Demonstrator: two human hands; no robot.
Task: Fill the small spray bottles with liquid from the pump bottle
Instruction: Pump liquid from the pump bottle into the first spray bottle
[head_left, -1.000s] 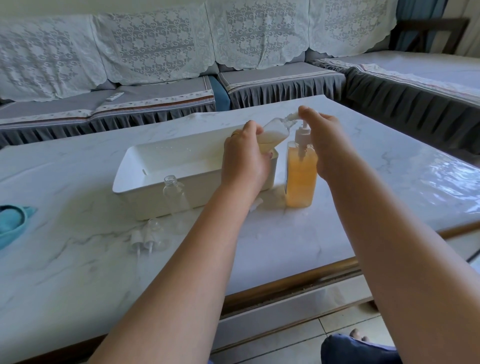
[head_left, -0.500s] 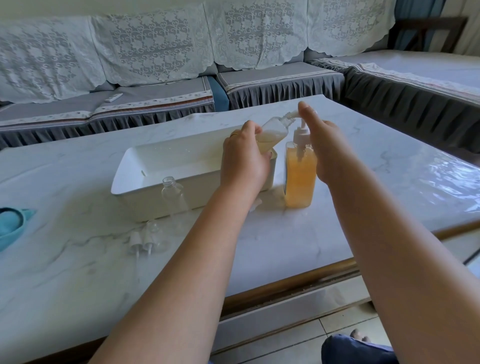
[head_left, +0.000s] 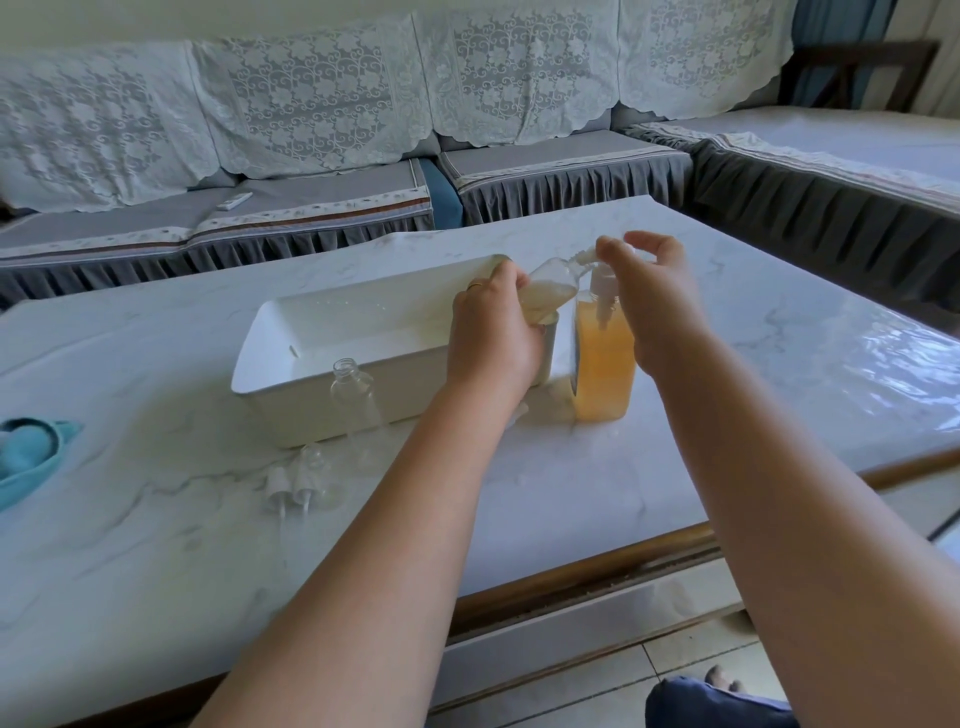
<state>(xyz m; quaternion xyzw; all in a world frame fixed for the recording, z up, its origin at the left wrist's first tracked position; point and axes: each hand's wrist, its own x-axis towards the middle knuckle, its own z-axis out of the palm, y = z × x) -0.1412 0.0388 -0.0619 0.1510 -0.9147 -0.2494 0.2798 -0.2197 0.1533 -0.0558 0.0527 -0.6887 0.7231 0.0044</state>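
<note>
Now | L hand (head_left: 493, 332) grips tilted spray btl (head_left: 550, 291) | R hand (head_left: 654, 301) presses pump btl (head_left: 602, 364) top

right hand (head_left: 657, 306) now sits lower on the pump head (head_left: 605, 283), pressing down vs earlier. Small spray bottle (head_left: 548, 296) in left hand (head_left: 491, 338) shows more liquid; tilt slightly flatter.

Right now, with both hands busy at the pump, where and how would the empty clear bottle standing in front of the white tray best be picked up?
Grip the empty clear bottle around its straight body below the shoulder, coming from the near side. It stands upright with its mouth open and uncapped, and the white tray sits close behind it, probably blocking the far side. The left hand is nearer, but currently holds the tilted small bottle.
</note>
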